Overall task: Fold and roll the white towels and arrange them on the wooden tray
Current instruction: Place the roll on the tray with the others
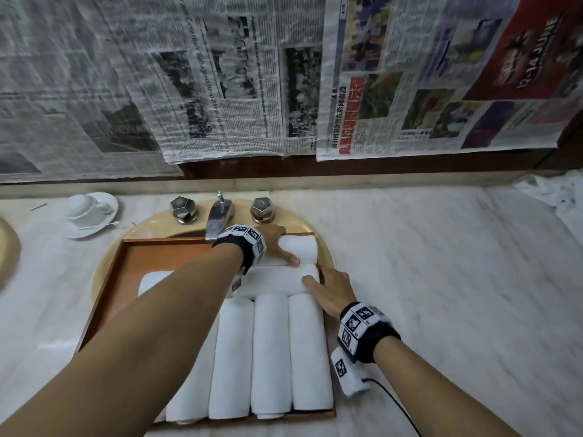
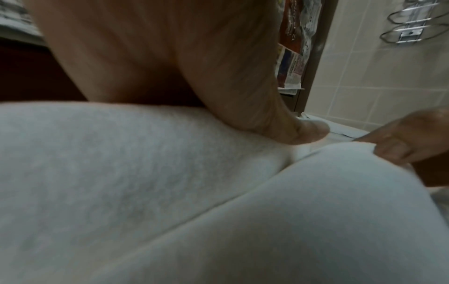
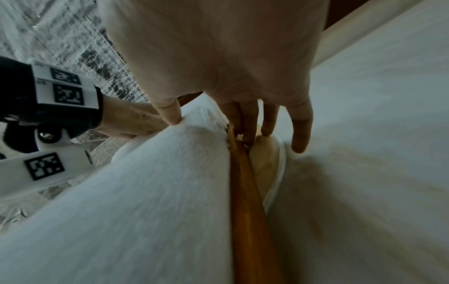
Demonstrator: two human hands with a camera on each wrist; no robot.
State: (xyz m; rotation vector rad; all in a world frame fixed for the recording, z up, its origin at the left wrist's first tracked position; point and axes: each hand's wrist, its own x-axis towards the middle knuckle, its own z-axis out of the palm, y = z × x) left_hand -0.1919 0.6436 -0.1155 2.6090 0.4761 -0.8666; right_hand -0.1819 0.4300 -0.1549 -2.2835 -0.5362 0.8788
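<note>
My left hand (image 1: pixel 273 244) lies flat on the far rolled towel (image 1: pixel 299 250); right hand (image 1: pixel 331 290) fingers straight, pressing the next rolled towel (image 1: pixel 274 280) by the wooden tray (image 1: pixel 151 253) rim.

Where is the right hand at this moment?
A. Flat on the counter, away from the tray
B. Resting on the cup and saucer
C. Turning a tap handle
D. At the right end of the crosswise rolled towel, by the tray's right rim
D: in the head view the right hand touches the end of the crosswise rolled towel at the wooden tray's right rim, and the right wrist view shows its fingers at that rim.
</note>
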